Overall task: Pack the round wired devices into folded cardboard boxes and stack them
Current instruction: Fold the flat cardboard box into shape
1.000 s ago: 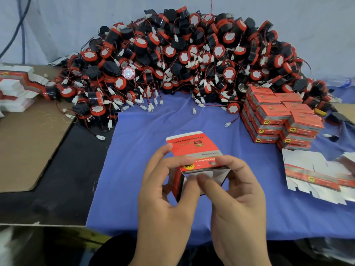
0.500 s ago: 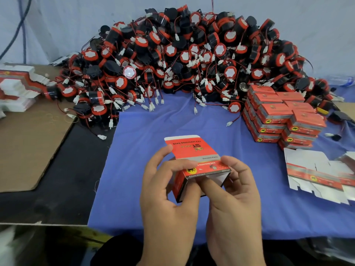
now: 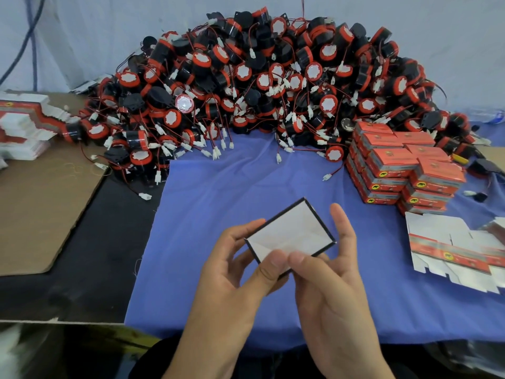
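Since half a second ago we have tipped the cardboard box (image 3: 289,236) so its white face looks up at us instead of the red panel. We hold it above the blue cloth (image 3: 218,201), our left hand (image 3: 226,274) clamped on its near-left corner, our right hand (image 3: 333,283) pinching the near edge with forefinger straight. Behind lies the heap of round wired devices (image 3: 273,77), the stack of packed boxes (image 3: 401,165) at its right.

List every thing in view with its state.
box, folded up, held off the cloth, white face toward camera
left hand, grips the box
right hand, pinches the box
round devices, loose, heaped, unpacked
finished boxes, closed, stacked
flat blanks, unfolded, lying on the cloth
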`<state>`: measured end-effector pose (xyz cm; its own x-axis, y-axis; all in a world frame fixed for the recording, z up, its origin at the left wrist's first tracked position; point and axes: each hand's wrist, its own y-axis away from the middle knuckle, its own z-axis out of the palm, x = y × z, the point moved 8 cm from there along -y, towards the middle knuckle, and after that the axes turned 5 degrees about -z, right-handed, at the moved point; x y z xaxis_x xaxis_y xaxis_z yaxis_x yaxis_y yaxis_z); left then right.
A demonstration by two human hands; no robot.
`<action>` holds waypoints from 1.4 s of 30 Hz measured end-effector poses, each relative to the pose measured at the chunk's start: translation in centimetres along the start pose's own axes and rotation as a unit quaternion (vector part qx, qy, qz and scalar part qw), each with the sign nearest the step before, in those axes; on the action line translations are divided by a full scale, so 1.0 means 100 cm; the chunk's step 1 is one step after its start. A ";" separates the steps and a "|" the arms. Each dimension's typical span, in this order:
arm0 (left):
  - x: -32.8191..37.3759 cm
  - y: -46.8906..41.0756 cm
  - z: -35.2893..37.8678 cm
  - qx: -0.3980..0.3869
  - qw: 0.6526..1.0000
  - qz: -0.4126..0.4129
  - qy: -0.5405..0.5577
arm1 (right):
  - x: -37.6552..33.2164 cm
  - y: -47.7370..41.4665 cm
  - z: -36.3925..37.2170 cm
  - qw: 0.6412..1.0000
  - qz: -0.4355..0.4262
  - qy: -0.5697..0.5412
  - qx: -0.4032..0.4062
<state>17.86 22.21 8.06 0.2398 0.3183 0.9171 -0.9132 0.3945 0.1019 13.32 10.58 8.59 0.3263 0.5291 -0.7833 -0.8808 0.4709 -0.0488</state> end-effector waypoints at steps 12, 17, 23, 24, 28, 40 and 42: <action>-0.019 -0.002 -0.004 -0.047 0.992 -0.040 -0.109 | -0.014 -0.004 -0.009 0.989 -0.054 0.120 -0.067; -0.006 -0.004 -0.019 -0.063 0.964 -0.027 -0.256 | -0.024 0.000 -0.010 0.877 -0.137 0.439 -0.137; 0.007 -0.014 -0.013 -0.068 0.914 0.041 -0.397 | -0.007 0.003 0.008 0.667 -0.232 0.662 -0.251; 0.008 -0.016 -0.015 -0.064 0.917 0.047 -0.390 | -0.007 0.005 0.013 0.633 -0.266 0.679 -0.260; -0.002 -0.027 -0.030 -0.057 0.955 0.028 -0.289 | -0.033 0.012 0.015 0.629 -0.404 0.640 -0.177; -0.088 -0.065 -0.055 -0.063 0.839 -0.027 -0.539 | 0.059 -0.016 -0.076 0.777 -0.147 0.612 -0.002; -0.095 -0.065 -0.054 -0.048 0.815 -0.005 -0.578 | 0.064 -0.010 -0.081 0.730 -0.155 0.665 0.007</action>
<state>23.28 21.26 -3.35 -0.2734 -0.6874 0.6729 -0.8703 0.4747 0.1312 13.51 7.79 -1.39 -0.1208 -0.7549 -0.6446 -0.8286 0.4343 -0.3533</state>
